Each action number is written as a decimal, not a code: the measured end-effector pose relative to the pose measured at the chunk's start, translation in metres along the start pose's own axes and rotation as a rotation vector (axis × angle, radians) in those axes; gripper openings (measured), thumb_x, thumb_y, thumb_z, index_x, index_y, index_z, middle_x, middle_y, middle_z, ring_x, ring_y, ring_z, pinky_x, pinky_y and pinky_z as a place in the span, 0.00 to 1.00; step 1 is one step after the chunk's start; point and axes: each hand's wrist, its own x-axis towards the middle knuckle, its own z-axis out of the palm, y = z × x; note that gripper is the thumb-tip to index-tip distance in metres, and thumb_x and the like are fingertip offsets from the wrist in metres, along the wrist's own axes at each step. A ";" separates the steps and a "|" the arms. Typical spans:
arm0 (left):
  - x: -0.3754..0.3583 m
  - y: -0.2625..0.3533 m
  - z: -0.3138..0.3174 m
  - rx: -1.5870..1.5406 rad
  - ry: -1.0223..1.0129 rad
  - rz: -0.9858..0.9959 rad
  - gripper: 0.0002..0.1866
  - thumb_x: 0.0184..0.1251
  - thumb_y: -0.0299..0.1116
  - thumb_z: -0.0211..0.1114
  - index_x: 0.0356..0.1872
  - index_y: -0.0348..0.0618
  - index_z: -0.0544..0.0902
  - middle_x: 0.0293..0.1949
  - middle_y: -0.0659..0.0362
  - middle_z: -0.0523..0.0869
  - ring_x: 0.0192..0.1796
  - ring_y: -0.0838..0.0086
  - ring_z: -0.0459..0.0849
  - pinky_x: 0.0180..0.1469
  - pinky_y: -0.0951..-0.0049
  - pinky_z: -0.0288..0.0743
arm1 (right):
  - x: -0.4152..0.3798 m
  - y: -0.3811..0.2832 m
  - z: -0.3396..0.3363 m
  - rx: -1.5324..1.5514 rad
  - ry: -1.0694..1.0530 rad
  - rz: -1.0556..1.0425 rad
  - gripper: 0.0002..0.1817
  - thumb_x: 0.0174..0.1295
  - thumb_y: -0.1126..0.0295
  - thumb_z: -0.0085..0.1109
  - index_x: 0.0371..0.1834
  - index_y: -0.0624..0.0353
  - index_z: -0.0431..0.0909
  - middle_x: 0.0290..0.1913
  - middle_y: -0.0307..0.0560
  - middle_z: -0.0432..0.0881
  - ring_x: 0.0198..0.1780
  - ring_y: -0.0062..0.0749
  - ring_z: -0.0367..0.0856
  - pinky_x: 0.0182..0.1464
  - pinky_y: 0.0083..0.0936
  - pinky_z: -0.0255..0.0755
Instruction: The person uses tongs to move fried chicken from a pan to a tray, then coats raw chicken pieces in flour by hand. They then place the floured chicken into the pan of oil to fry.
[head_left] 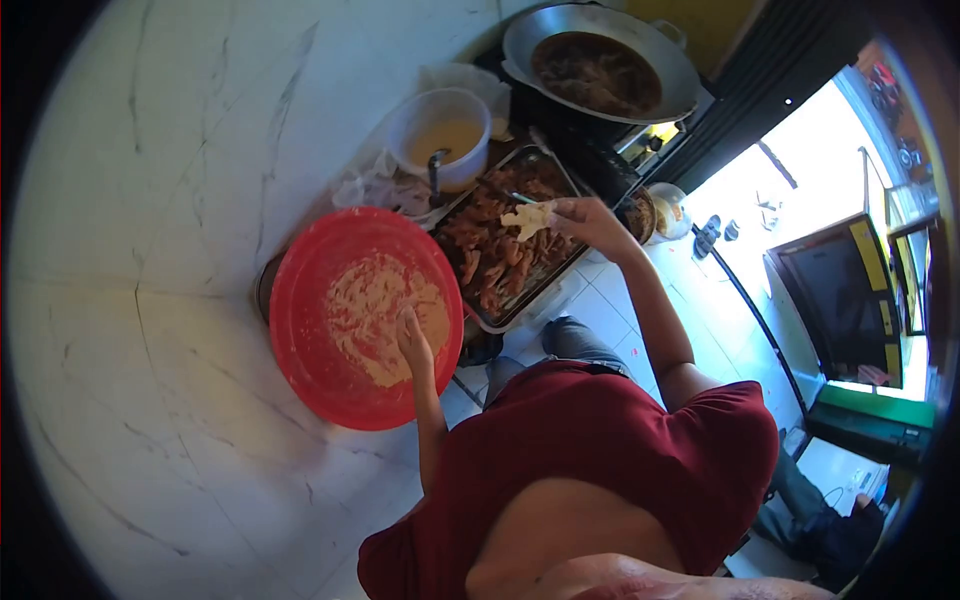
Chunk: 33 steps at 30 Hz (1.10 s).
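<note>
My left hand (413, 338) is over the red basin (300, 340), its fingers stretched out at the pale flour (375, 300) inside, with nothing visible in it. Between the fingers of my right hand (590, 222) is a pale, flour-coated piece of meat (528, 219), held above a metal tray (497, 325). Reddish-brown meat pieces (485, 250) fill much of that tray. Behind the basin stands a translucent plastic tub (403, 135) of yellowish liquid, with a dark-handled utensil (435, 170) in it.
A large wok (520, 45) of dark liquid sits on a stove at the back. Plastic bags (380, 188) lie beside the tub. A marbled wall (160, 200) borders the left. A television-like screen (838, 295) stands at the right, and a person's dark-clothed leg (790, 510) shows lower right.
</note>
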 end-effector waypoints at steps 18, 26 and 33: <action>0.053 0.162 0.296 0.248 -0.673 0.654 0.20 0.66 0.37 0.54 0.57 0.41 0.69 0.58 0.49 0.70 0.60 0.58 0.68 0.61 0.61 0.60 | 0.060 -0.068 -0.270 -1.191 0.380 -0.410 0.15 0.53 0.59 0.60 0.43 0.49 0.81 0.34 0.43 0.81 0.44 0.33 0.77 0.50 0.32 0.64; 0.024 0.151 0.355 0.619 -0.771 0.742 0.32 0.65 0.42 0.53 0.68 0.48 0.54 0.68 0.53 0.56 0.69 0.61 0.55 0.65 0.44 0.46 | 0.091 -0.044 -0.263 -1.271 0.026 -0.228 0.12 0.52 0.65 0.60 0.41 0.51 0.82 0.36 0.41 0.81 0.43 0.30 0.74 0.52 0.30 0.59; 0.019 0.151 0.320 0.390 -0.676 0.603 0.26 0.66 0.41 0.52 0.64 0.45 0.61 0.64 0.52 0.63 0.66 0.61 0.60 0.65 0.48 0.49 | 0.061 -0.042 -0.253 -1.126 0.352 -0.353 0.11 0.56 0.64 0.58 0.40 0.55 0.82 0.35 0.46 0.82 0.41 0.34 0.76 0.49 0.32 0.64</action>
